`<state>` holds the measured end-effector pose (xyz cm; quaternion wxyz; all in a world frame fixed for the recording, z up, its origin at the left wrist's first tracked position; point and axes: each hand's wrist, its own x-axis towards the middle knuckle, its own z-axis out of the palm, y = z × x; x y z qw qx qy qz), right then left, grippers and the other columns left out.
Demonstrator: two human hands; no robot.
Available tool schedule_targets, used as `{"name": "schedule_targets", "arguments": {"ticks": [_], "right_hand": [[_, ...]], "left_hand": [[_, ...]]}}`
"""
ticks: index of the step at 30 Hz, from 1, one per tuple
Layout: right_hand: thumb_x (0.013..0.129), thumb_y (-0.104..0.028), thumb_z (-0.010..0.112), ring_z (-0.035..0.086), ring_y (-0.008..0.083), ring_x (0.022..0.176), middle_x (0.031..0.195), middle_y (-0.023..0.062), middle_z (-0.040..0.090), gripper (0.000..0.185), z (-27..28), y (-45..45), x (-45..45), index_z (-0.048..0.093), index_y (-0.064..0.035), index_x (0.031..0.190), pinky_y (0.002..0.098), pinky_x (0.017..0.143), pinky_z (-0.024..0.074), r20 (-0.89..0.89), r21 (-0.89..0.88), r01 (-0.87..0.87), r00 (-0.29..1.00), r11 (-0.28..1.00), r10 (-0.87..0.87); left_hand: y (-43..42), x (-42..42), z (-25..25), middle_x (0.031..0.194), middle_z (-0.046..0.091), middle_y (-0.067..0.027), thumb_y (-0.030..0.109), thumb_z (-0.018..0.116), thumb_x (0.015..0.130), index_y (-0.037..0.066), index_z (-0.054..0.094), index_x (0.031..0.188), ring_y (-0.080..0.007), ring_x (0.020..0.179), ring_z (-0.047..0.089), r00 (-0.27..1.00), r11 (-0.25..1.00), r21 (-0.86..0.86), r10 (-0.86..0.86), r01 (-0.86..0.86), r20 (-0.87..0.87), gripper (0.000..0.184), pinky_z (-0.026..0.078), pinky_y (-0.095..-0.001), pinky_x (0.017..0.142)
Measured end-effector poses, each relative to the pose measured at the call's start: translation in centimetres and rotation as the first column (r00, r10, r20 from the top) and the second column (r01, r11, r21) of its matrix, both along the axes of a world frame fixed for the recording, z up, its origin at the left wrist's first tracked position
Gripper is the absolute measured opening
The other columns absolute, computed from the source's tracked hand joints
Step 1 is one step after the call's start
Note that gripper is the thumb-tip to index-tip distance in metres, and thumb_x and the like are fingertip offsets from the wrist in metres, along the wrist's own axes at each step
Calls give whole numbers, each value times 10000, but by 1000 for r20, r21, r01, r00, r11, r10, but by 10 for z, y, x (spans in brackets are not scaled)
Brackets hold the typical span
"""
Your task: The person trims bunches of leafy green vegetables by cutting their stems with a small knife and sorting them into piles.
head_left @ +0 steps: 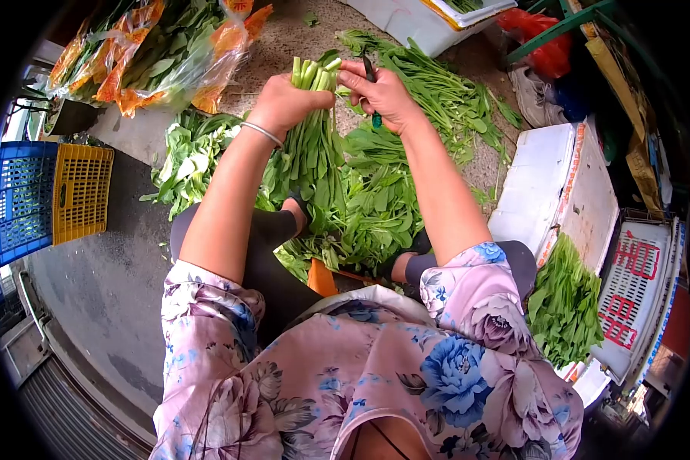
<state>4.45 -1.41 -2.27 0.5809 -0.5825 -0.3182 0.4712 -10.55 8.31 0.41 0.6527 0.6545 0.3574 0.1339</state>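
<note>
My left hand (pixel 290 104) is wrapped round a bunch of leafy greens (pixel 312 153). The pale cut stem ends point up and away from me, and the leaves hang down towards my lap. Close on its right, my right hand (pixel 387 98) holds a small knife (pixel 370 69) with a dark upper part and a green lower end. My right thumb and fingertips are at the stem ends; whether they also pinch a stem is hard to see. Below the hands, between my feet, lies a heap of loose greens (pixel 379 203).
More greens (pixel 195 157) lie to the left, and long-stemmed ones (pixel 445 92) spread at upper right. Plastic bags of greens (pixel 161 65) stand upper left. Blue (pixel 24 195) and yellow crates (pixel 84 192) are at far left. A white foam box (pixel 533 180) stands right, near further greens (pixel 566 307).
</note>
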Motion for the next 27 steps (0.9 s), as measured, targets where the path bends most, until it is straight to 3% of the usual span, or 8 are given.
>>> {"name": "schedule_targets", "arguments": {"ticks": [6,10,12,16,18,22,24,27], "right_hand": [[779,-292,676,459,35,518,676,-20,573,244,5,-10,11,608,-66,841,177,436,309,107,-51,-32,994,998,38],[779,-245,680,452,30,511,688,3,597,243,-9,-19,23,583,-53,892,179,421,304,-77,-26,80,994,996,-82],[777,-250,682,443,30,501,690,4,598,275,-12,-23,27,579,-38,917,178,410,296,201,-143,290,945,946,-259],[758,-328,692,416,36,485,640,-19,546,469,3,-34,10,554,-19,1083,179,423,284,-269,-84,89,957,992,-109],[767,-340,680,418,38,484,608,-39,499,427,7,-33,3,581,-31,1045,180,423,290,-304,44,44,952,998,-29],[796,-295,657,426,36,490,606,-48,495,284,6,-33,9,646,-40,922,180,428,300,-189,103,81,980,991,-61],[820,-262,634,418,25,505,604,-58,473,260,5,-39,20,625,-33,943,168,437,306,-30,33,278,960,960,-277],[802,-276,652,425,23,512,638,-47,515,257,0,-54,44,654,-36,893,163,443,310,438,-60,344,852,937,-285]], "left_hand": [[-7,5,11,725,611,-33,85,708,616,5,621,817,-123,629,570,999,999,22,-34,34,-29,232,464,-265,586],[-14,7,18,707,607,-45,95,713,604,1,613,808,-134,596,568,996,997,-27,-75,74,-42,246,473,-284,565],[-16,5,22,709,608,-46,100,709,606,1,611,812,-139,597,571,997,998,-30,-61,60,-45,248,476,-283,568],[-15,7,14,730,607,-37,84,700,627,13,612,839,-132,616,572,986,978,-125,-165,166,19,240,477,-282,588],[-18,10,9,739,608,-34,77,696,639,19,612,852,-127,627,572,977,969,-126,-205,211,58,236,477,-277,598],[-21,13,10,756,614,-37,76,690,657,19,612,874,-129,643,581,963,945,-195,-246,263,110,238,484,-275,610],[-21,15,13,765,618,-41,75,688,664,16,613,889,-131,652,587,957,933,-231,-246,277,153,244,490,-277,620],[-16,19,2,876,643,-61,67,671,688,-4,607,980,-136,722,605,958,938,-225,-226,263,177,307,508,-283,668]]}}
